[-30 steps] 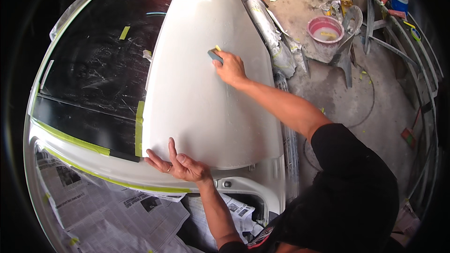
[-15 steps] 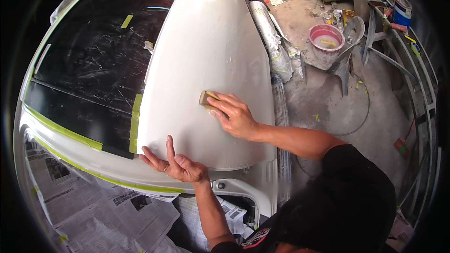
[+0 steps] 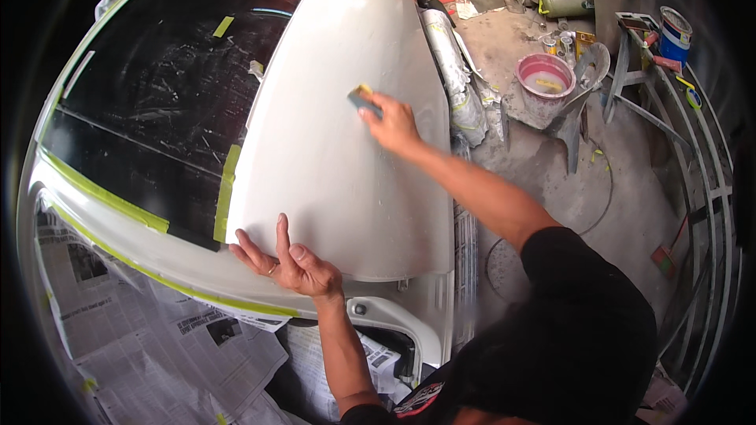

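Note:
A pale car body panel (image 3: pixel 339 189) with a broad, smooth surface lies in front of me. My right hand (image 3: pixel 396 126) reaches far up it, fingers closed around a small sanding block (image 3: pixel 365 100) with a grey face and a yellowish edge. The block's face meets the panel near its middle. At the panel's near left corner is my left hand (image 3: pixel 293 267), palm up with its fingers spread and nothing in it. A ring shows on one finger. Whether the left fingers touch the panel's edge I cannot tell.
Dark glass (image 3: pixel 169 86) edged with yellow-green tape (image 3: pixel 102 193) lies left of the panel. Newspaper (image 3: pixel 173 346) covers the near left part of the car. On the right floor stand a pink bucket (image 3: pixel 545 94) of cloudy liquid and a metal ladder frame (image 3: pixel 677 134).
My right hand has slid the sanding block farther up the panel, away from me, its arm stretching out. My left hand stays by the near corner. The view has shifted slightly.

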The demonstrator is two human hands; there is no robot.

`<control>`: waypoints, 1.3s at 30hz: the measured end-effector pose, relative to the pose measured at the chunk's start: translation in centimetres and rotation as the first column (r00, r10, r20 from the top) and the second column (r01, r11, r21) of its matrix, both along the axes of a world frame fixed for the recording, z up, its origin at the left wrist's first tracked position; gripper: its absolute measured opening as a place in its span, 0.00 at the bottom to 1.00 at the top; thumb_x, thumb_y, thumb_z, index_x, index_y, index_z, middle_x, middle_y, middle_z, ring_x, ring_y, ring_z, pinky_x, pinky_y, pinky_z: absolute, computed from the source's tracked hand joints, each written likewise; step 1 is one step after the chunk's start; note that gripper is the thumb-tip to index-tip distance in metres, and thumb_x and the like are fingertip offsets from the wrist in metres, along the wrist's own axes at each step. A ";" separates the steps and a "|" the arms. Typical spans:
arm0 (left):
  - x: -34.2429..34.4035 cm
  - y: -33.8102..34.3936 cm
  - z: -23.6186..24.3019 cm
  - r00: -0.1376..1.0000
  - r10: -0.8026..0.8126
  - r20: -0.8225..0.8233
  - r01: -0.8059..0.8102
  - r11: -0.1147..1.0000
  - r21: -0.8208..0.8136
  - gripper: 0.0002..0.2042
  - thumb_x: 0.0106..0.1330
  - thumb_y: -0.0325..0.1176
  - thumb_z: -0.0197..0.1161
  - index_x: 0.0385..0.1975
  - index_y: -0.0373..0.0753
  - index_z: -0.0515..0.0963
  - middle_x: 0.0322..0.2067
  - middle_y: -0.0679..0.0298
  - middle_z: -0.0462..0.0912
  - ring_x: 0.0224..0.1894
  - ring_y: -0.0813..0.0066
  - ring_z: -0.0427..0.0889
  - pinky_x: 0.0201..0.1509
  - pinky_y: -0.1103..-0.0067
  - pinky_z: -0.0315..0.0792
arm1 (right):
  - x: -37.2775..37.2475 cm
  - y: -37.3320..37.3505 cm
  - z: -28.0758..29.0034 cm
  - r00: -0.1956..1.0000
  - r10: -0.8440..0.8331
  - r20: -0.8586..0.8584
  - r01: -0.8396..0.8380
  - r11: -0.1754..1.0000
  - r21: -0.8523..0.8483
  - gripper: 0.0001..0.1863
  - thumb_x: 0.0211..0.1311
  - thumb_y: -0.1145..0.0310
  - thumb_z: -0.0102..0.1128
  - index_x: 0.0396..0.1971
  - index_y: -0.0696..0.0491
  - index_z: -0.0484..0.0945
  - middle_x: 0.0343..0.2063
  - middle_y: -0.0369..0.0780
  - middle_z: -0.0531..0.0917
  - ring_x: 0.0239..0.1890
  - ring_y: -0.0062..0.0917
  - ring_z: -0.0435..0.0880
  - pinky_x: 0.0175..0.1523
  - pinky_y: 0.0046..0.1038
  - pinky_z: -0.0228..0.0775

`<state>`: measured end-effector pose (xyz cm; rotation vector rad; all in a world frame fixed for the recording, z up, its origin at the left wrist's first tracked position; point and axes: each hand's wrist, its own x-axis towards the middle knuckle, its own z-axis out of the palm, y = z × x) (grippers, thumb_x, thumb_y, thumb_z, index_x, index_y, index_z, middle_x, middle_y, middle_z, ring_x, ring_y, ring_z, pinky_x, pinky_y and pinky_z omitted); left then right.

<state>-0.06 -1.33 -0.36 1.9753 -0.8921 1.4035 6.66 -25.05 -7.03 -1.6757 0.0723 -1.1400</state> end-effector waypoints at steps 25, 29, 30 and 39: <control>-0.7 0.6 0.8 0.999 0.035 0.006 -0.035 0.998 -0.053 0.16 0.62 0.36 0.57 0.47 0.43 0.85 0.67 0.46 0.63 0.73 0.43 0.51 0.75 0.58 0.48 | 1.1 2.9 2.6 0.984 -0.165 0.067 0.176 0.964 -0.201 0.17 0.65 0.72 0.58 0.52 0.61 0.78 0.47 0.54 0.82 0.49 0.45 0.83 0.54 0.39 0.74; 0.4 1.0 0.9 0.997 0.072 0.037 -0.067 0.992 -0.110 0.15 0.63 0.40 0.60 0.45 0.44 0.86 0.67 0.50 0.65 0.73 0.47 0.53 0.74 0.57 0.49 | -1.1 6.2 0.7 0.995 -0.024 0.097 0.051 0.957 -0.286 0.17 0.66 0.70 0.58 0.53 0.61 0.76 0.46 0.54 0.82 0.48 0.44 0.83 0.52 0.38 0.74; 0.1 1.2 0.8 0.998 0.063 0.031 -0.059 0.991 -0.119 0.15 0.63 0.40 0.60 0.44 0.44 0.86 0.67 0.51 0.66 0.73 0.48 0.53 0.74 0.57 0.49 | -1.4 6.1 -1.4 0.985 -0.012 0.173 0.073 0.933 -0.353 0.17 0.66 0.70 0.58 0.52 0.61 0.75 0.45 0.53 0.83 0.47 0.44 0.83 0.51 0.37 0.74; -0.2 1.2 0.0 1.000 0.015 0.005 -0.015 0.992 -0.121 0.15 0.61 0.40 0.61 0.44 0.44 0.86 0.67 0.52 0.66 0.73 0.48 0.53 0.74 0.55 0.48 | -0.9 5.3 -0.1 0.992 -0.127 0.003 0.125 0.969 -0.215 0.19 0.65 0.68 0.60 0.52 0.61 0.74 0.44 0.53 0.83 0.44 0.43 0.84 0.50 0.38 0.74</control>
